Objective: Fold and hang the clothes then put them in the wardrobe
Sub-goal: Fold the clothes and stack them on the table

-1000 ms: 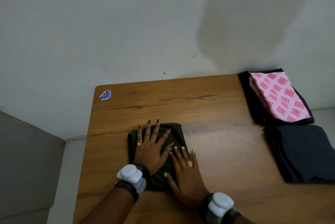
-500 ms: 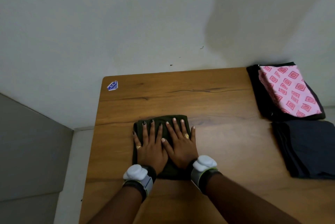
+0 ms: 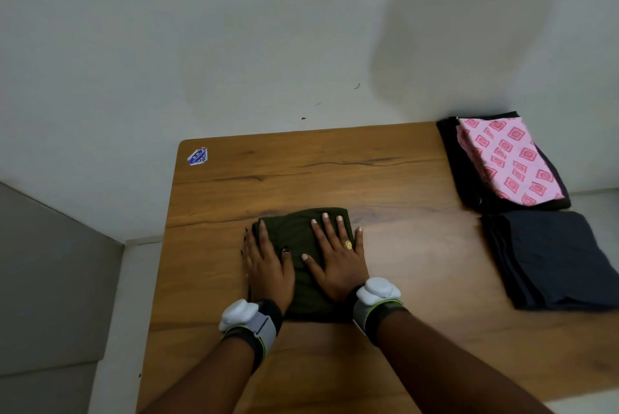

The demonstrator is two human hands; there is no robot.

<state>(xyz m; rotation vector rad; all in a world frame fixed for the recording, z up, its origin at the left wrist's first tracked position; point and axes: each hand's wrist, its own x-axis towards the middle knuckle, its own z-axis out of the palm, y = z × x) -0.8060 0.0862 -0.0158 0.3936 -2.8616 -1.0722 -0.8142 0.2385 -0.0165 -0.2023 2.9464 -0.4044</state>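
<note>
A dark olive garment (image 3: 298, 236), folded into a small rectangle, lies in the middle of the wooden table (image 3: 385, 185). My left hand (image 3: 266, 266) lies flat on its left edge with the fingers straight. My right hand (image 3: 338, 256) presses flat on the right half, fingers spread. Both wrists wear bands with white sensors. At the table's right side a folded pink patterned cloth (image 3: 509, 162) lies on a folded black garment (image 3: 459, 165), and a folded dark navy garment (image 3: 552, 256) lies in front of them.
The table stands against a pale wall (image 3: 234, 45). A blue sticker (image 3: 197, 156) marks its back left corner. Grey floor (image 3: 50, 279) shows to the left of the table. No wardrobe or hanger is in view.
My right hand moved up onto the olive garment beside the left one. Then my left hand slid to the garment's left edge and my hands spread apart. The view shifted slightly.
</note>
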